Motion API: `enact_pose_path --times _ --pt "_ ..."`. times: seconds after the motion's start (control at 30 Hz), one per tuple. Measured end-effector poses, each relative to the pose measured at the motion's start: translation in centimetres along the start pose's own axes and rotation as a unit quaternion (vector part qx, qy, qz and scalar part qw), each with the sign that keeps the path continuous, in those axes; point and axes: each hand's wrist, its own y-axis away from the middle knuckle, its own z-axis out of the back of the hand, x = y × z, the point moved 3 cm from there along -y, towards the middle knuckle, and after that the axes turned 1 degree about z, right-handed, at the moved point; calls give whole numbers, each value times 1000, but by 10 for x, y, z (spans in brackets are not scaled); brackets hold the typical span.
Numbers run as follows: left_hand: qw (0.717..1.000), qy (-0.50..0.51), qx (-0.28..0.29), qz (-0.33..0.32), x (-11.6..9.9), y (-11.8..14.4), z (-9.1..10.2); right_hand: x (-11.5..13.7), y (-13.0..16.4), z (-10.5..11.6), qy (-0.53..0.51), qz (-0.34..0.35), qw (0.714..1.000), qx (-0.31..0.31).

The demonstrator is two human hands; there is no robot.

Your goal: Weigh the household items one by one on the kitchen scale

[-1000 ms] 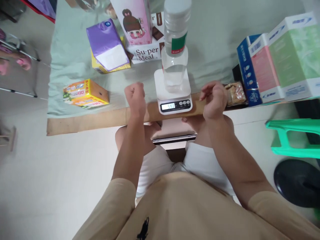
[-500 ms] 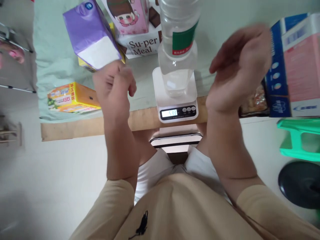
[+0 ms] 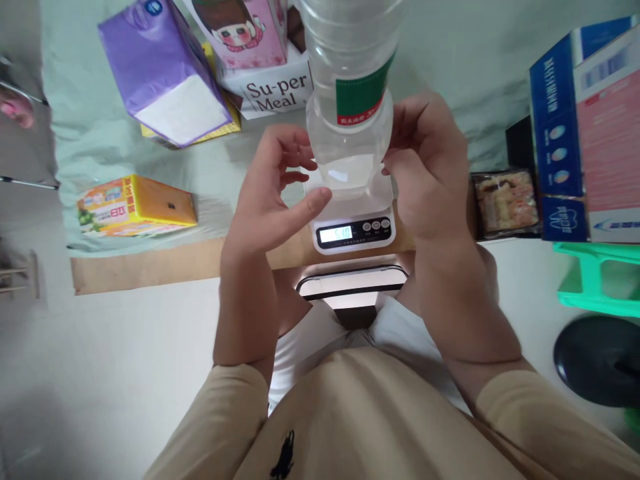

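A large clear plastic bottle (image 3: 353, 140) with a green and red label stands on a white digital kitchen scale (image 3: 356, 233). Its top runs out of the picture. The scale's display is lit; its digits are hard to read. My left hand (image 3: 275, 187) is at the bottle's left side, fingers apart and thumb stretched toward its base. On the right side, my right hand (image 3: 425, 163) has its fingers bent around the bottle's edge, with the thumb apart from them. I cannot tell whether either hand presses on the bottle.
Left of the bottle are a purple pack (image 3: 155, 73), a pink box (image 3: 250, 40) on a white "Su-per Meal" box (image 3: 280, 90), and a yellow-orange pack (image 3: 137, 207). At right are a blue and pink box (image 3: 595, 133) and a clear-wrapped food pack (image 3: 507, 202). A green stool (image 3: 595, 283) stands below.
Both hands have come inward to the sides of the bottle. The left hand has unfolded from a loose curl. The view has shifted slightly; the bottle stays on the scale.
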Motion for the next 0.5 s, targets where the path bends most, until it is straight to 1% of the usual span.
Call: enact_pose_path --times 0.13,0.3,0.5 --pt "1000 -9 -1 -13 5 0 0 0 6 6 23 -22 999 18" --pt "999 -25 7 -24 9 -2 2 -4 8 11 56 -44 997 18" --pt "1000 -13 13 -7 10 -3 2 -8 6 12 64 -55 996 16"
